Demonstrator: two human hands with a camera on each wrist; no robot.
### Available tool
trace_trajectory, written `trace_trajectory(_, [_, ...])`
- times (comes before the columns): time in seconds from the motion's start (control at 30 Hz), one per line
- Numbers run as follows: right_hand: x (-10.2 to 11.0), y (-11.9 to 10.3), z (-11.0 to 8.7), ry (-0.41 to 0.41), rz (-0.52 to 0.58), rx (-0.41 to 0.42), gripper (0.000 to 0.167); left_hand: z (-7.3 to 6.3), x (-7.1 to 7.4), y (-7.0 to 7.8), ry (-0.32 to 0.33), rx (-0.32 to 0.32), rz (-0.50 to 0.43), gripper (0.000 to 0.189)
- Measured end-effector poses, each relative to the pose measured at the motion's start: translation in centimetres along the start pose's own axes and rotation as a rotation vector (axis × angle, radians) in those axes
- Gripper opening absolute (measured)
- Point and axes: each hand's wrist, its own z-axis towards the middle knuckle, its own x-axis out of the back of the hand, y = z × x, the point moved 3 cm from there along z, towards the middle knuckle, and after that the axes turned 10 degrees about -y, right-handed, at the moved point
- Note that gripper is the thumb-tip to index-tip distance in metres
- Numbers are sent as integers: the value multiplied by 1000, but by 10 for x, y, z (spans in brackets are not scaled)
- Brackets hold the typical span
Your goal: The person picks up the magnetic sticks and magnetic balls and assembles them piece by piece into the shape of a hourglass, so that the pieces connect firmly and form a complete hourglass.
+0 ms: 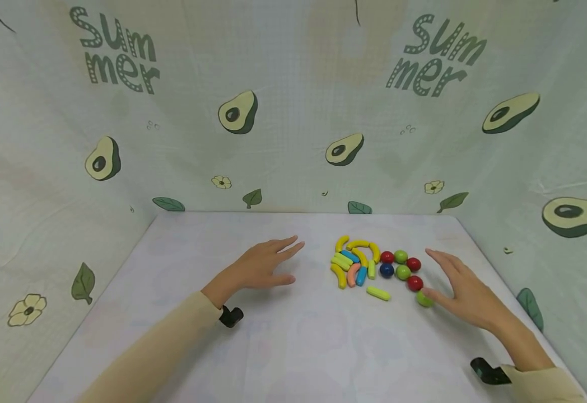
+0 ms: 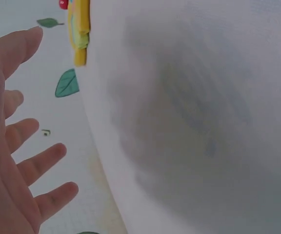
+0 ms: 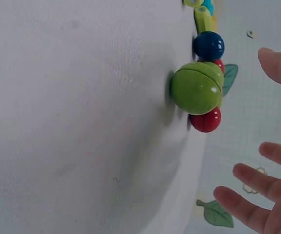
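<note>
My left hand [image 1: 265, 264] hovers over the table left of the small pieces, fingers spread and holding nothing. Beyond its fingertips lies a cluster of yellow curved pieces [image 1: 339, 276], light green sticks [image 1: 341, 260], blue sticks [image 1: 361, 275] and a pink curved piece [image 1: 353, 275]. One light green stick [image 1: 378, 293] lies apart, nearer the front. To the right of the cluster sit several balls: red [image 1: 415, 283], green [image 1: 403, 272] and dark blue [image 1: 386, 270]. My right hand [image 1: 470, 294] reaches in beside them with extended fingers. Its thumb overlaps the nearest green ball [image 3: 194, 88] in the head view.
The white table [image 1: 303, 347] ends at a hanging cloth [image 1: 293, 106] printed with avocados, leaves and lettering. This cloth also rises along the left and right sides. Black wrist devices [image 1: 231, 317] show below both hands.
</note>
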Motion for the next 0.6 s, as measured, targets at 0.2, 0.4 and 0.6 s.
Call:
trace_trajectory(0.2, [-2,-2,0,-68,44,1,92,17,-5,8,-8,-49,-49,84])
trace_trajectory(0.4, [-6,-3,3,-109,70,7,88,34,-9,18,-21,-75,-147,80])
trace_trajectory(0.6, [-8,-4,5,-127,105,14,82,47,-13,29,-52,-96,-169,77])
